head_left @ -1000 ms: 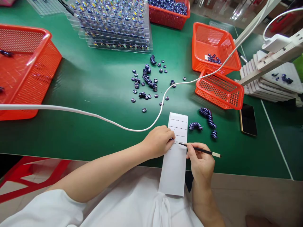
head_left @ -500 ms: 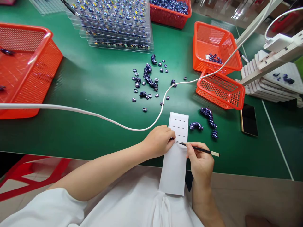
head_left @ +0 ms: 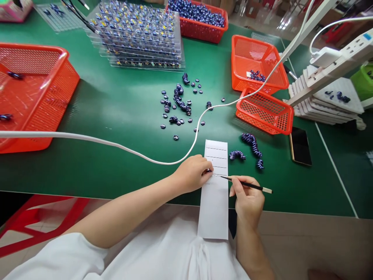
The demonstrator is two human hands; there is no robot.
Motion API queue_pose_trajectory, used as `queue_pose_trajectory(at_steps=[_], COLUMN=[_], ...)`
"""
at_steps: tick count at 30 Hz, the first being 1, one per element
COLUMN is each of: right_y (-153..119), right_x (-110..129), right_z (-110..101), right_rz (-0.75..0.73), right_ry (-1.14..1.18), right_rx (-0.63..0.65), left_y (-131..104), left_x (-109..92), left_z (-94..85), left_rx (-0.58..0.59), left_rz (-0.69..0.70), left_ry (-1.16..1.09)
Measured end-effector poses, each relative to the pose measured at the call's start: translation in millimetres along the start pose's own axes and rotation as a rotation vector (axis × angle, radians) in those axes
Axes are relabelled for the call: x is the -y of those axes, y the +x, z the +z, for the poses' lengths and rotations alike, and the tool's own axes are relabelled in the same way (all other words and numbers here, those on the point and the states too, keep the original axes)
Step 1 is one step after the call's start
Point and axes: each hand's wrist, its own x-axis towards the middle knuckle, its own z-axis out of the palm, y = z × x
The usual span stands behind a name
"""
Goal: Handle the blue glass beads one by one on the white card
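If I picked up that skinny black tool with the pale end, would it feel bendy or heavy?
The black tool probably feels stiff, because it looks straight along its length. It's likely light, being so slim. It narrows to a fine point, which might be delicate.

Here's the white cable (head_left: 166, 163), snaking right across between the left hand (head_left: 192, 174) and the scattered beads (head_left: 181, 105)! Wide lane over the desk (head_left: 122, 107) left of them, but stacked trays (head_left: 145, 64) block most of its far end. Right side, bead strings (head_left: 254, 147) crowd the paper (head_left: 214, 217); a gap opens toward the phone (head_left: 300, 146).
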Motion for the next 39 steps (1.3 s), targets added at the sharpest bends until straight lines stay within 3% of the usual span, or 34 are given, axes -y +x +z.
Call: queue_pose_trajectory(at_steps=[4, 9, 16, 19, 26, 39], right_y=[-0.2, -1.5, -1.6, -1.6, -2.4, -8.6], right_x=[0.1, 7.6, 6.2, 4.1, 2.5, -3.4], right_z=[-4.2, -14.9, -18.6, -17.9, -19.4, -19.8], right_rz=[-0.048, -0.027, 0.032, 0.033, 0.034, -0.084], right_ry=[0.053, -0.062, -0.250, -0.279, -0.324, -0.270], right_rx=[0.002, 0.054, 0.120, 0.129, 0.132, 0.095], left_y=[-0.4, -3.0, -6.4, -6.4, -5.3, -7.0], left_x=[3.0, 3.6, 2.0, 1.8, -0.3, -1.9], left_z=[-1.2, -2.7, -0.3, -0.3, -2.7, 1.5], left_rx=[-0.027, -0.103, -0.006, 0.052, 0.118, 0.119], left_rz=[-0.008, 0.040, 0.370, 0.432, 0.476, 0.463], left_ry=[-0.066, -0.124, 0.126, 0.263, 0.382, 0.389])
